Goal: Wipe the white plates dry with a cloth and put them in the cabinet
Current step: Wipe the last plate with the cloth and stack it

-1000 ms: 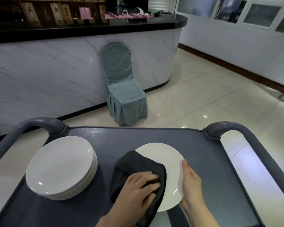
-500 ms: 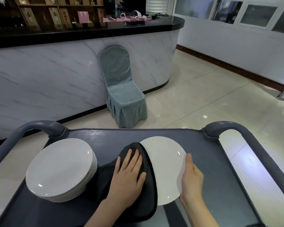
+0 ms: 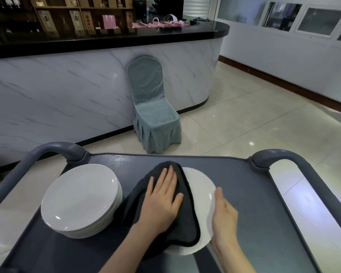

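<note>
Two grips on one white plate [image 3: 202,186]. The left grip [image 3: 161,201] is spread flat, fingers straight, palm down on the dark cloth [image 3: 187,225], pressing it onto the plate. The cloth covers the plate's left half and spills off its left side onto the cart [image 3: 254,194]. The right grip [image 3: 223,215] is edge-on at the plate's right rim, fingers straight and together, touching the rim. The plate lies flat on the grey cart top, centre-right, close to the person. A stack of white plates [image 3: 81,196] sits on the cart's left side, just beside the cloth. Curved handles rise at the far left corner [image 3: 53,149] and far right corner [image 3: 283,154]. Beyond the cart there is tiled floor [image 3: 244,115] and a blue-grey covered chair [image 3: 154,115] against a marble-fronted bar [image 3: 77,85].
</note>
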### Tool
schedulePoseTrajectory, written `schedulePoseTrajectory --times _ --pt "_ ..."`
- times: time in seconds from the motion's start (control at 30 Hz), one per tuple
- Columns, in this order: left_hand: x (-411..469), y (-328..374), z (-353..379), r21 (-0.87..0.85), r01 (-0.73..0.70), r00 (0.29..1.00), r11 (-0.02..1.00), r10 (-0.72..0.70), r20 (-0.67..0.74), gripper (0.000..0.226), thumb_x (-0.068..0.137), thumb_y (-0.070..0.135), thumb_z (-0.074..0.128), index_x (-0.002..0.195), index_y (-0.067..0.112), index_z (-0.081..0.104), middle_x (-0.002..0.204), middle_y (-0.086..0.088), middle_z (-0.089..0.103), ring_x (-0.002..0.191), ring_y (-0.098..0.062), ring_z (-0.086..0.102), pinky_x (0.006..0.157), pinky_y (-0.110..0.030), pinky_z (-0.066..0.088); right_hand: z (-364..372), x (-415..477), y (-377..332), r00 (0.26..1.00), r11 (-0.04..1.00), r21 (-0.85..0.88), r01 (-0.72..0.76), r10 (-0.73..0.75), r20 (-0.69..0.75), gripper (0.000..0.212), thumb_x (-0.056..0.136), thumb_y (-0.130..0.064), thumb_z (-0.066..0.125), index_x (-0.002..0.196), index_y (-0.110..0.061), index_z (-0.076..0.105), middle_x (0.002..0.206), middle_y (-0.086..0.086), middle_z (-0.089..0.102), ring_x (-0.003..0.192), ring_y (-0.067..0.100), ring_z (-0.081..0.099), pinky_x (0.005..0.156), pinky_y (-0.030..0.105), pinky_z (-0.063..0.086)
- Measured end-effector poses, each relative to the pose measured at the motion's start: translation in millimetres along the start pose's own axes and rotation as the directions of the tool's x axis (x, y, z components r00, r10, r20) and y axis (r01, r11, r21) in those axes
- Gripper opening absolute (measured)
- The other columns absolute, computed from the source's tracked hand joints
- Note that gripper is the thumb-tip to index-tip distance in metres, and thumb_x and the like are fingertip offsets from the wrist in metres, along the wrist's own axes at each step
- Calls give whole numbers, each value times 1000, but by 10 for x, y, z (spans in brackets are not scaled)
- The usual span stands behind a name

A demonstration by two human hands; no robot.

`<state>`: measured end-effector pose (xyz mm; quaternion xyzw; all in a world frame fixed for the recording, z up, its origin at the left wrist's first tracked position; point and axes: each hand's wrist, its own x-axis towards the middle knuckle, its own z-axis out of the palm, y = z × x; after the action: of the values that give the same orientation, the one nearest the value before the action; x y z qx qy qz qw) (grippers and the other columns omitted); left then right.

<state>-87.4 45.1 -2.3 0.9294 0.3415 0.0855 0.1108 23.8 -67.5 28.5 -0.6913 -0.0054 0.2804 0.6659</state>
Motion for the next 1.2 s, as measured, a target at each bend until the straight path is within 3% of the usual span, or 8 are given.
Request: schedulePoseTrajectory --times 0.17,0.27,0.33,0.43,0.77,0.9,1.07,1.2 --pt "-299 33 131 -65 38 994 997 -31 102 66 96 45 15 149 26 -20 158 10 -27 139 -4 -36 112 -39 -27 -110 143 -195 996 1000 14 21 -20 -91 67 98 -46 52 102 21 47 76 25 50 72 22 47 76 36 48" --pt "-448 311 97 -6 -76 994 997 77 80 73 88 43 33 155 17 18 163 2 16 150 -14 8 118 -51 -1 -63 84 -101 996 1000 18 -3 4 -91 65 99 -45 50 100 19 52 93 33 63 72 37 57 79 37 51" --pt "-439 440 61 13 -164 986 986 164 38 67 87 43 40 147 13 41 157 0 32 145 -17 27 114 -54 19 -21 6 6 999 1000 10 -14 15 -46 51 100 -43 50 84 1 69 83 14 75 71 19 70 70 33 52" --pt "-260 431 47 -49 -280 959 959 277 -63 62 96 41 38 151 12 33 161 0 22 149 -15 14 120 -51 14 19 -90 97 999 999 -47 -3 5 51 43 100 -41 49 76 -14 73 72 -4 75 66 5 68 63 25 48" --pt "-219 54 -16 -95 -42 997 995 47 53 68 95 52 15 153 29 -14 158 17 -25 142 0 -28 119 -44 -15 -135 148 -236 998 999 48 23 -20 -54 56 98 -44 54 83 10 52 72 3 62 66 21 56 63 30 46" --pt "-539 268 24 -79 -158 984 984 164 75 70 89 46 36 153 20 26 162 8 14 149 -18 14 114 -49 7 -142 177 -192 997 999 53 -6 10 -71 61 98 -45 53 102 16 53 87 29 64 72 20 56 69 32 46" --pt "-312 447 48 -71 -203 979 977 200 -36 66 95 47 35 154 19 24 163 6 14 150 -12 8 118 -51 7 -38 -26 13 998 997 -78 21 -17 55 49 99 -45 49 76 -8 73 70 -1 74 67 13 68 64 28 51" --pt "-56 264 -27 -88 -117 992 989 112 -59 68 96 51 25 154 19 8 162 7 0 150 -9 -3 121 -45 -3 -21 -78 -20 998 998 -64 23 -19 56 50 98 -40 54 57 -16 41 50 -4 41 50 14 38 45 22 35"
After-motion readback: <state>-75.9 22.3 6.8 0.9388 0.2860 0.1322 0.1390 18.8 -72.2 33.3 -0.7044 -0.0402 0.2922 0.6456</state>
